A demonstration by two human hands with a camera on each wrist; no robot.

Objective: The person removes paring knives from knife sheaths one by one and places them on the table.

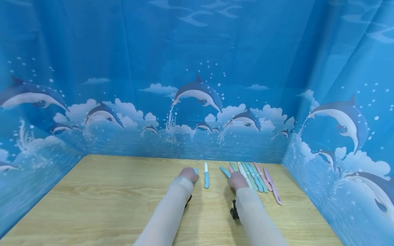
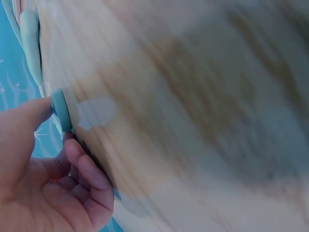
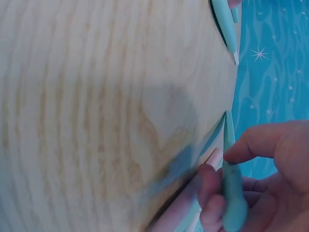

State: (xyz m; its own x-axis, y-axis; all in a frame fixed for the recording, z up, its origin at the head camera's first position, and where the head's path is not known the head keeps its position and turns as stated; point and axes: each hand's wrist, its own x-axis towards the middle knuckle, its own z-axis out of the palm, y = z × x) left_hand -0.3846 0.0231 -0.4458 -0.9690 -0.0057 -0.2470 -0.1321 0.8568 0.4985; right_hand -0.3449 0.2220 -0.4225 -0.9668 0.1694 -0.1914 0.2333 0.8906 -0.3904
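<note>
Near the middle of the head view, the left hand (image 1: 189, 174) is pinching a blue knife (image 2: 61, 111), its thumb pressing the handle from one side and its fingers (image 2: 94, 179) curling on the other; most of this knife is hiding behind the hand in the head view. To the right of centre, the right hand (image 1: 237, 180) is pinching the handle of a blue-green knife (image 3: 234, 193) between thumb and curled fingers, and the blade is pointing toward the upper left in the head view. Between the hands, touching neither, a lone knife (image 1: 206, 177) with a blue handle and white blade is lying on the wooden tabletop (image 1: 107, 198), its tip pointing toward the top of the frame. Just right of the right hand, a row of knives (image 1: 258, 177) in green, blue, white and pink is lying close together, slanting toward the lower right, and a mauve-pink knife (image 1: 272, 186) is lying at the row's right end. Pale sleeves (image 1: 166, 213) are reaching in from the bottom edge, and a blue curtain (image 1: 154, 44) printed with leaping dolphins is hanging behind and along both sides.
</note>
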